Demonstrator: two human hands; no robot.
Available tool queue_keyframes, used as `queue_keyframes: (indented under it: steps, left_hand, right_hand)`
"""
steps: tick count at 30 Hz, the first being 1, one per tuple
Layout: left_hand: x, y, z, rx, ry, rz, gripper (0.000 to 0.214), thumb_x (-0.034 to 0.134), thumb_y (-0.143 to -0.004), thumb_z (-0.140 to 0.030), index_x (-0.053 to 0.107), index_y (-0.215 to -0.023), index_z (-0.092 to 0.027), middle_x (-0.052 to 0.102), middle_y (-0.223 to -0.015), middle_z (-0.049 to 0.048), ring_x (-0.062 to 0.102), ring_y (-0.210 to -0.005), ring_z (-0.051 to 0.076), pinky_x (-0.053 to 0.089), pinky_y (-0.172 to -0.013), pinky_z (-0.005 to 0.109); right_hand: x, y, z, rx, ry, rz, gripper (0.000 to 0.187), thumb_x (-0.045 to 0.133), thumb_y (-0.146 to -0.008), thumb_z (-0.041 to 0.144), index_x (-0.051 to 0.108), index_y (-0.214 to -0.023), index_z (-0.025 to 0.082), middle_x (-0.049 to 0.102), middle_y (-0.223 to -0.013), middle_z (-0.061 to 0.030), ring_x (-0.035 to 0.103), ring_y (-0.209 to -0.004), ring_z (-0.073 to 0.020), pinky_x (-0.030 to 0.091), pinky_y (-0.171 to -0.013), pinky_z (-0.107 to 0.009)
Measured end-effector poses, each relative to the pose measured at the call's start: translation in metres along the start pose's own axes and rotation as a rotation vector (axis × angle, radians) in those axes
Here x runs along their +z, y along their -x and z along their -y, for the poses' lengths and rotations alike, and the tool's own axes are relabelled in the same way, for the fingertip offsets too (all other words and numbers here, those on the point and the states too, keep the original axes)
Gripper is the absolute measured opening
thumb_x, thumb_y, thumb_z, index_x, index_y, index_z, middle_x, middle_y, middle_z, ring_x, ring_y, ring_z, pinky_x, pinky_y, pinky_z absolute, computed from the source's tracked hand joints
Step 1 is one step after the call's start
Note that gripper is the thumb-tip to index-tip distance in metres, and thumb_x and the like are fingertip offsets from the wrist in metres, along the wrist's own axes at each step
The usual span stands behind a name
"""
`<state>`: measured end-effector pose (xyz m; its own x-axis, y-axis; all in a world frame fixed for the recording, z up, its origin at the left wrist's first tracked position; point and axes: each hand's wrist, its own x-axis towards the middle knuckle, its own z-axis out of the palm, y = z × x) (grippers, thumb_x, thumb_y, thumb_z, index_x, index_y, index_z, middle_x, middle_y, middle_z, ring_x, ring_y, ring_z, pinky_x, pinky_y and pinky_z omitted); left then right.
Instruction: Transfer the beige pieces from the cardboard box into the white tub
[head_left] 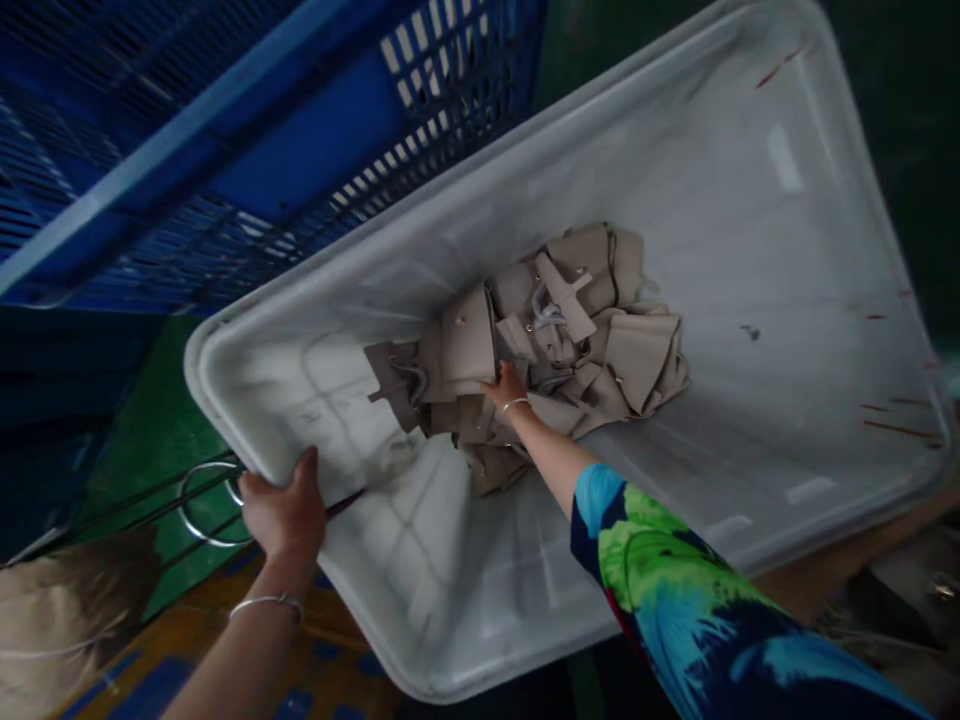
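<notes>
My left hand (281,505) is closed over the near left rim of a large white plastic bin (750,250), thumb on the inner side. A dark pointed strip (345,502) sticks out from under this hand into the bin, and a shiny metal ring (181,505) shows on its other side; I cannot tell whether they belong to one tool. My right hand (506,388) reaches into the bin, its fingers closed at the edge of a beige bag (469,340) with a small metal stud. More beige bags (641,355) lie heaped around it, some with grey loop handles; the right fingertips are partly hidden.
Blue slatted plastic crates (300,130) stand against the bin's far side. A tan wrapped bundle (67,610) and an orange-and-blue surface (300,650) are at lower left. Green floor (157,400) shows between. Dark clutter fills the lower right corner.
</notes>
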<state>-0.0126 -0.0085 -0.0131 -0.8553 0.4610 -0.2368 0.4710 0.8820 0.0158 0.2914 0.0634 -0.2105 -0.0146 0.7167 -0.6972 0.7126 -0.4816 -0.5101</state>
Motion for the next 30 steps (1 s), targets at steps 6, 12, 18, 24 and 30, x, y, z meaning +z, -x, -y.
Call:
queue_keyframes:
  steps: [6, 12, 18, 24, 30]
  left_hand:
    - [-0.002, 0.003, -0.002, 0.01, 0.034, 0.005, 0.058, 0.071, -0.07, -0.062, 0.056, -0.103, -0.017, 0.066, -0.098, 0.0153, 0.067, -0.104, 0.046, 0.055, -0.092, 0.059]
    - [-0.004, 0.005, -0.007, -0.003, 0.036, 0.033, 0.061, 0.07, -0.071, -0.06, 0.056, -0.109, -0.014, 0.066, -0.101, 0.0184, 0.067, -0.107, 0.049, 0.055, -0.094, 0.061]
    - [-0.002, 0.003, -0.003, 0.021, 0.078, 0.016, 0.06, 0.072, -0.071, -0.06, 0.058, -0.107, -0.014, 0.068, -0.101, 0.0183, 0.069, -0.105, 0.046, 0.057, -0.092, 0.059]
    - [-0.002, 0.001, -0.004, 0.025, 0.062, 0.032, 0.064, 0.071, -0.073, -0.061, 0.06, -0.111, -0.01, 0.07, -0.111, 0.0273, 0.067, -0.111, 0.053, 0.055, -0.095, 0.064]
    - [-0.025, 0.017, -0.022, 0.064, 0.072, 0.069, 0.064, 0.073, -0.078, -0.056, 0.059, -0.118, -0.008, 0.068, -0.115, 0.0315, 0.065, -0.111, 0.054, 0.054, -0.092, 0.071]
  right_hand:
    - [0.043, -0.008, 0.039, 0.11, -0.007, 0.024, 0.036, 0.057, -0.106, 0.041, 0.065, -0.124, 0.011, 0.07, -0.122, -0.0115, 0.069, -0.105, -0.0196, 0.056, -0.097, -0.041]
    - [-0.008, 0.041, -0.025, -0.017, 0.092, 0.103, 0.033, 0.069, -0.099, 0.041, 0.072, -0.12, 0.015, 0.072, -0.123, -0.0093, 0.068, -0.114, -0.0231, 0.054, -0.103, -0.045]
    - [-0.052, 0.056, -0.109, 0.049, 0.317, 0.168, 0.032, 0.073, -0.094, 0.036, 0.071, -0.117, 0.015, 0.059, -0.143, -0.0137, 0.053, -0.136, -0.0305, 0.039, -0.117, -0.056]
    - [-0.014, 0.105, -0.075, 0.032, 0.311, 0.235, 0.024, 0.069, -0.099, 0.035, 0.07, -0.109, 0.014, 0.068, -0.124, -0.0107, 0.066, -0.115, -0.0237, 0.052, -0.104, -0.047]
    - [-0.021, 0.21, -0.013, -0.056, 0.013, 0.067, 0.011, 0.069, -0.094, 0.025, 0.071, -0.092, 0.014, 0.07, -0.108, -0.0107, 0.069, -0.1, -0.022, 0.054, -0.093, -0.036]
